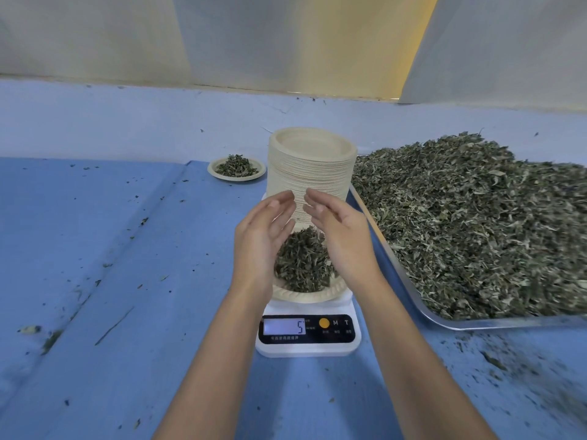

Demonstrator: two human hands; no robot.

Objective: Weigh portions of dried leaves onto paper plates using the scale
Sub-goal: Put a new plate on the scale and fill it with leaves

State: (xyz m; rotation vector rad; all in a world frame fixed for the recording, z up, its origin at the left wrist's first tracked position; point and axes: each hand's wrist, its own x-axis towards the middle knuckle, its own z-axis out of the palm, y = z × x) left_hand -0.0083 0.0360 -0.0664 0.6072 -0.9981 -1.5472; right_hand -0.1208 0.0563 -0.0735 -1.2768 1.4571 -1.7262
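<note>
- Head view, nearest first: a white digital kitchen scale [307, 341] stands on the blue bench [127, 249], its lit display [284, 327] showing 5.
- A round beige paper plate [305, 293] sits on the scale, carrying a heap of dried green leaves [301, 265].
- Left hand [260, 236] and right hand [343, 236] flank that heap, palms facing each other, fingers loose, spread and holding nothing.
- Just behind stands a tall stack of beige paper plates [311, 173].
- To the right, a metal tray [508, 323] holds a big pile of dried leaves [476, 223].
- Farther left, a small filled paper plate [236, 178] rests alone.
</note>
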